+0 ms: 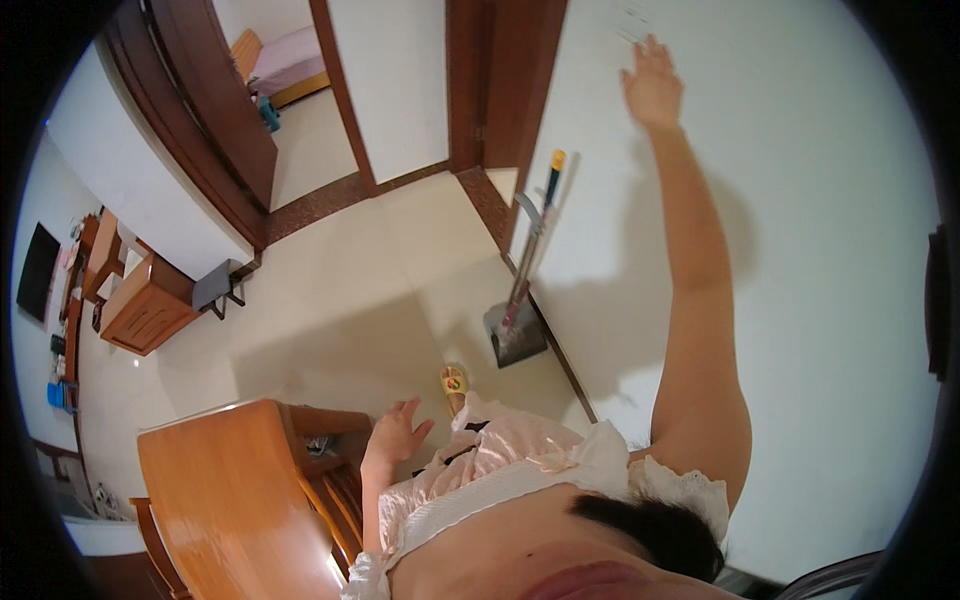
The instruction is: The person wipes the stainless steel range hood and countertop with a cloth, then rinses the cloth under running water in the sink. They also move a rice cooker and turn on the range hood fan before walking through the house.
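Note:
My right hand (654,88) is raised at the end of an outstretched arm against a pale wall (817,225). Its fingers are spread slightly and hold nothing visible; whether the palm touches the wall I cannot tell. Just beyond the fingertips, a few thin marks (636,24) show on the wall. Low beside my body, my left hand (397,435) hangs empty with thumb and fingers apart, near the corner of a wooden table (217,480). Below the right arm, a long-handled dustpan (517,337) and a broom with a yellow-tipped handle (553,176) lean by the wall.
Dark wooden door frames (341,90) stand ahead, one opening onto a room with a bed (289,64). A wooden chair (337,495) is tucked at the table. To the far left are a wooden cabinet (150,307), a grey folding stool (214,285) and a television (39,271).

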The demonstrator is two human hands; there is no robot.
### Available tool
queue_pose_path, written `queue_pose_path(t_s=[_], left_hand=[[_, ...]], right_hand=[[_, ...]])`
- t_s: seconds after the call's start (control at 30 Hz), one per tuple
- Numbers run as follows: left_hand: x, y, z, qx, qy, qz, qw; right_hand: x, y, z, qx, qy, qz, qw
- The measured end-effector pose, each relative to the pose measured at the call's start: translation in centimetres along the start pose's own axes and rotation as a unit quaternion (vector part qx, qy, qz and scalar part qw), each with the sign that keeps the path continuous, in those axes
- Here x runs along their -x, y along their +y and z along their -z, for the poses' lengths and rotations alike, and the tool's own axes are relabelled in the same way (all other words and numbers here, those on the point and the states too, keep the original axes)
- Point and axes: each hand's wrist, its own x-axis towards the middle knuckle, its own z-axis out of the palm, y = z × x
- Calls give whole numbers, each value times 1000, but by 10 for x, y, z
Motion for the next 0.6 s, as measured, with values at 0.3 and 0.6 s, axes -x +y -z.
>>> queue_pose_path(t_s=[0.3,0.6], left_hand=[[-158,-35,100,-7,132,-14,991],[-274,-47,161,-16,41,-41,998]], right_hand=[[-80,0,-110,325,-9,-92,941],[-91,-24,-104,448,2,-158,880]])
